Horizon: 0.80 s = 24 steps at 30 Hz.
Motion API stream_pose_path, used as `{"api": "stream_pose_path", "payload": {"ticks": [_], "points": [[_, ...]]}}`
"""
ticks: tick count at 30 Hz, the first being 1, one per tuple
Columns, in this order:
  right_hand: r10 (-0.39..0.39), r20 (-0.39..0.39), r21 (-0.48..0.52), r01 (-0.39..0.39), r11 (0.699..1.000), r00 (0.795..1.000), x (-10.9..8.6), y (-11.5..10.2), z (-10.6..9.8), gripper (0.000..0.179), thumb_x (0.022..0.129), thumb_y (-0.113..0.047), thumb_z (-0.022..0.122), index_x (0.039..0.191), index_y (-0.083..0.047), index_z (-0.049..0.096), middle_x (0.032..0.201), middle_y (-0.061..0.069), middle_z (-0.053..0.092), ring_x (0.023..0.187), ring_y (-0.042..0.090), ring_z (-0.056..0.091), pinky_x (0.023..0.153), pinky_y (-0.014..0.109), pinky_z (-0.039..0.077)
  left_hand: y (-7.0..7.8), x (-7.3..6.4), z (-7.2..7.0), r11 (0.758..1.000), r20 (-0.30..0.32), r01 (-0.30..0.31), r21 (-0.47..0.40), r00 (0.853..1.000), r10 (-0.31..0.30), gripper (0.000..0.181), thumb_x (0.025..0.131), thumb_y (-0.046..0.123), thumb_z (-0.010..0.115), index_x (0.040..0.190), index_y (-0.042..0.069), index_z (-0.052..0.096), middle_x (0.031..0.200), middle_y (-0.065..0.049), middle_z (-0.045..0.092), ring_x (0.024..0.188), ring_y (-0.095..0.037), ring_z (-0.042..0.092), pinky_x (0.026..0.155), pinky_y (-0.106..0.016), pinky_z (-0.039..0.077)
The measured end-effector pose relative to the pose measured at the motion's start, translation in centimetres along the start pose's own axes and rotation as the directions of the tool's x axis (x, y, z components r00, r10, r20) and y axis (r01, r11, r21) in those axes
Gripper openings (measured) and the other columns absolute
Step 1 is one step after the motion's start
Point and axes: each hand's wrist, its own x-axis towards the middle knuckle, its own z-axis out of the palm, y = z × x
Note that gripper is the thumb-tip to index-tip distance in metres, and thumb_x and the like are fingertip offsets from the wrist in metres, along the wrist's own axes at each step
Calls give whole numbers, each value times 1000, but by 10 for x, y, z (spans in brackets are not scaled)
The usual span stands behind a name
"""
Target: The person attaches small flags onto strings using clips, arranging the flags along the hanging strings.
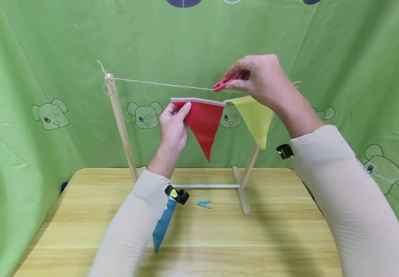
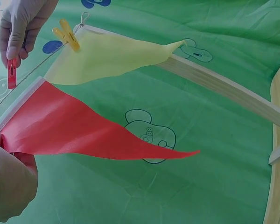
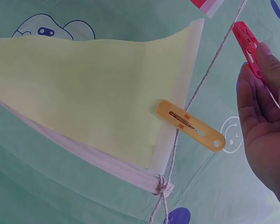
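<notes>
My left hand [image 1: 174,125] pinches a red triangular pennant [image 1: 204,121] near the left end of its white top edge, just below the string [image 1: 161,83]. In my right hand [image 1: 260,79] a red clothespin [image 1: 224,82] is held by thumb and fingers, its tip right at the string. To the right hangs a yellow pennant [image 1: 255,115], fixed to the string by a yellow clothespin [image 3: 191,125] that shows in both wrist views. The right hand hides that clothespin in the head view.
Two wooden posts [image 1: 119,123] carry the string, joined low down by a white bar [image 1: 206,186]. On the wooden table [image 1: 255,246] lie a light blue clothespin [image 1: 204,204] and a blue pennant [image 1: 165,225], partly behind the left sleeve. A green patterned curtain [image 1: 192,42] hangs behind.
</notes>
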Motion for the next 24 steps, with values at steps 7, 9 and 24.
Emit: {"api": "stream_pose_path", "payload": {"ticks": [7, 9, 24], "points": [[19, 14, -5, -19, 1000, 1000, 7, 0, -2, 23, 90, -22, 80, 108, -8, 79, 99, 8, 77, 81, 14, 67, 68, 10, 50, 0, 2, 2, 1000, -19, 17, 0, 1000, -17, 14, 93, -3, 72, 107, 2, 71, 105, -12, 71, 93, -22, 71, 90, -34, 63], [26, 36, -18, -26, 1000, 999, 8, 0, -2, 23, 91, -25, 80, 108, -11, 80, 98, 5, 78, 81, 13, 67, 68, 11, 50, 0, 2, 3, 1000, -24, 20, 1, 999, -20, 15, 93, -2, 72, 107, 1, 71, 106, -12, 71, 94, -23, 71, 90, -34, 62], [39, 129, -38, -35, 999, 991, 14, -1, -2, 21, 92, -32, 78, 106, -16, 81, 102, 3, 80, 88, 14, 73, 65, 12, 50, 0, 4, 9, 999, -32, 32, -10, 999, -32, 14, 93, -1, 73, 107, 2, 72, 106, -11, 70, 94, -22, 71, 90, -34, 62]]}}
